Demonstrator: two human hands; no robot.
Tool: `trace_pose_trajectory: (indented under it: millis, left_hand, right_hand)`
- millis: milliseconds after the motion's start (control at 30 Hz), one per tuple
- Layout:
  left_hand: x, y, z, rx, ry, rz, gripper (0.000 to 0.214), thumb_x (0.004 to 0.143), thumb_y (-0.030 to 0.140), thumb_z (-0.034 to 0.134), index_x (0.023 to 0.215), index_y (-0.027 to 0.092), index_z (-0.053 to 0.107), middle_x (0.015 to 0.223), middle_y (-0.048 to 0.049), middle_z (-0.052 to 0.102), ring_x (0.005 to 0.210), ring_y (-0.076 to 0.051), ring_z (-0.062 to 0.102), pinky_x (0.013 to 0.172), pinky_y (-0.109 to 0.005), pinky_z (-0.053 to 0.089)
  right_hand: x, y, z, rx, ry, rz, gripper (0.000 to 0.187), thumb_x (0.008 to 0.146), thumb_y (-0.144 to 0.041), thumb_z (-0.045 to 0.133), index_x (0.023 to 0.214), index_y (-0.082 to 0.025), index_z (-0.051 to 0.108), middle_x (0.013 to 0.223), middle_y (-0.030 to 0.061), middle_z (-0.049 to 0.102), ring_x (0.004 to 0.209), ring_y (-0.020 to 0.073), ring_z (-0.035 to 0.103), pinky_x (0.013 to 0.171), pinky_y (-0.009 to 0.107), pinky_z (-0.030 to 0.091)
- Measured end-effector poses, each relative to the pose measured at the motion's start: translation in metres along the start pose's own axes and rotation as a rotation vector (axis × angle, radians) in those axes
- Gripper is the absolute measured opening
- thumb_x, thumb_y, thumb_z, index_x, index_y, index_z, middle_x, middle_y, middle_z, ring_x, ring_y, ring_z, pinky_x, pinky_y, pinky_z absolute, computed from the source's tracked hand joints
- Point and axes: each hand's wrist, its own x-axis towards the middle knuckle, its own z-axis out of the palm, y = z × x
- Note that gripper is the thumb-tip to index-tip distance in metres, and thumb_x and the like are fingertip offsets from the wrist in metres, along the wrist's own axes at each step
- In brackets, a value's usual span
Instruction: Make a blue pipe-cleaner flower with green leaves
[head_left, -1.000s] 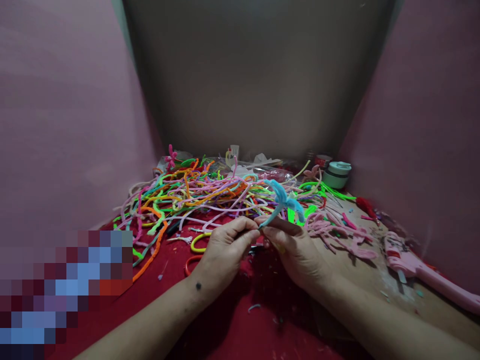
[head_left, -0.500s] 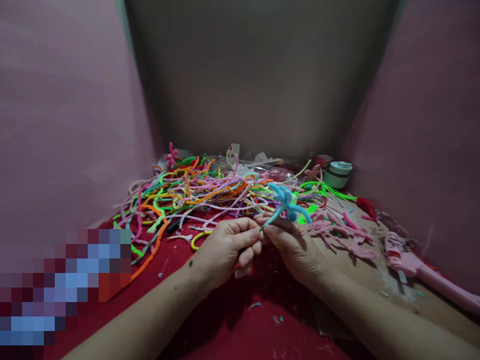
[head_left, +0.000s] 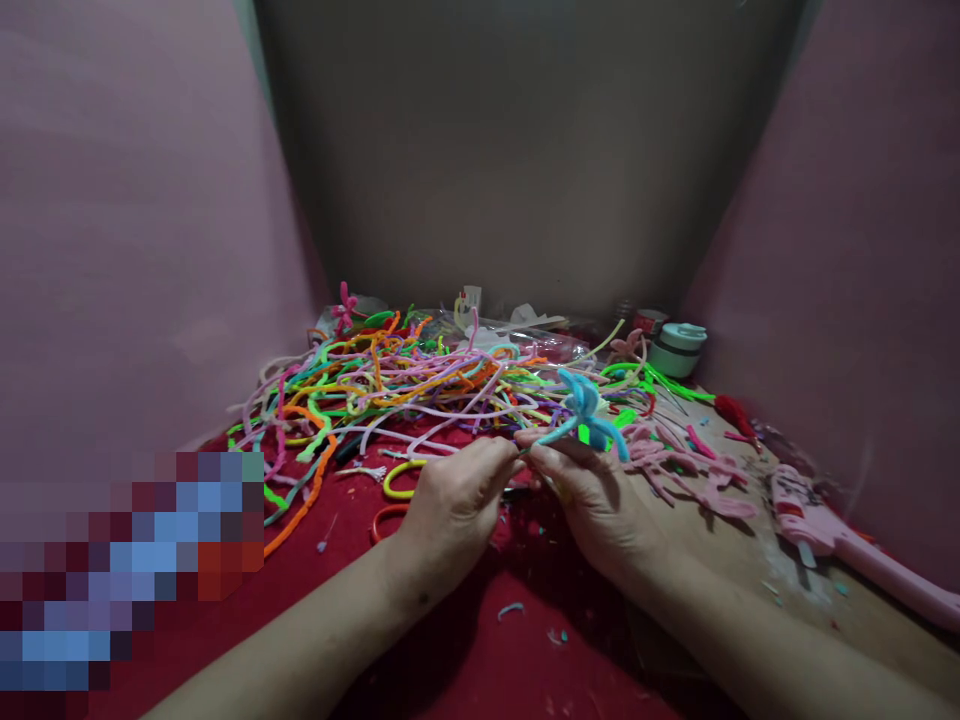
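A blue pipe-cleaner flower [head_left: 581, 398] with looped petals leans up and to the right between my hands. My right hand [head_left: 604, 500] is closed around its stem, thumb and fingers pinching it. My left hand [head_left: 456, 500] is closed too, thumb and forefinger pinched at the stem's lower end, where the tip is hidden by the fingers. Under my left hand lies a pair of scissors with one yellow and one red handle loop [head_left: 390, 480]; its blades are mostly covered.
Beyond my hands spreads a tangled heap of coloured pipe cleaners [head_left: 420, 395]. Pink pipe-cleaner shapes [head_left: 697, 470] lie to the right, near a pink glue gun [head_left: 825, 530]. A pale green lidded jar [head_left: 677, 350] stands behind. Small scraps dot the red cloth [head_left: 480, 650].
My left hand has rolled over, its back now turned up and its lower fingers out of sight. The flower has tilted and shifted slightly right. More of the scissors' handles shows.
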Motion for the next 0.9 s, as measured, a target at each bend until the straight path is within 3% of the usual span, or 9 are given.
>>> trace_pose_trajectory:
  millis: [100,200,367,667,800,900]
  left_hand:
    - [0.002,0.003,-0.001,-0.159,-0.023,-0.108,0.015,0.082,0.025,0.05,0.075,0.018,0.061,0.061,0.0024,0.051,0.055,-0.008,0.044,0.054,-0.02,0.036]
    - [0.007,0.008,-0.003,-0.453,-0.078,-0.336,0.015,0.079,0.026,0.053,0.068,0.017,0.057,0.053,0.0049,0.046,0.044,-0.005,0.036,0.042,-0.017,0.029]
    - [0.011,0.013,-0.009,-0.826,-0.236,-0.593,0.018,0.077,0.029,0.058,0.066,0.016,0.052,0.047,0.0055,0.05,0.03,-0.001,0.028,0.032,-0.014,0.018]
    - [0.009,0.003,-0.012,-1.258,-0.539,-0.685,0.012,0.083,0.025,0.053,0.077,0.015,0.056,0.049,0.0059,0.051,0.027,0.001,0.016,0.026,-0.012,0.018]
    - [0.006,-0.001,-0.007,-1.333,-0.543,-0.654,0.017,0.087,0.025,0.047,0.08,0.014,0.057,0.049,0.0054,0.051,0.026,0.001,0.015,0.025,-0.012,0.021]
    - [0.007,0.0,-0.006,-1.278,-0.485,-0.622,0.017,0.086,0.024,0.048,0.078,0.012,0.057,0.049,0.0034,0.054,0.025,0.001,0.023,0.027,-0.011,0.022]
  right_hand:
    - [0.0,-0.006,0.003,-0.009,-0.049,-0.039,0.014,0.075,-0.024,0.065,0.088,-0.025,0.071,0.096,0.0007,0.068,0.097,0.0217,0.057,0.091,0.038,0.039]
    - [0.0,-0.01,0.004,-0.019,-0.091,-0.059,0.017,0.074,-0.021,0.065,0.09,-0.026,0.07,0.1,-0.0002,0.067,0.099,0.0216,0.057,0.092,0.038,0.039]
    - [0.001,-0.004,0.002,-0.012,-0.042,-0.072,0.014,0.075,-0.023,0.064,0.086,-0.027,0.071,0.095,0.0,0.069,0.098,0.0221,0.057,0.092,0.04,0.04]
    - [0.003,-0.001,-0.003,0.171,-0.139,0.044,0.02,0.074,-0.021,0.066,0.092,-0.029,0.071,0.095,0.0003,0.07,0.093,0.0203,0.06,0.091,0.039,0.04]
    - [0.003,-0.005,-0.001,0.19,-0.147,0.035,0.018,0.073,-0.02,0.066,0.088,-0.029,0.072,0.097,-0.0003,0.069,0.093,0.0189,0.059,0.091,0.037,0.04]
    - [0.002,-0.005,0.001,0.232,-0.135,0.08,0.019,0.073,-0.02,0.066,0.09,-0.028,0.071,0.087,0.0002,0.069,0.085,0.018,0.06,0.087,0.036,0.041]
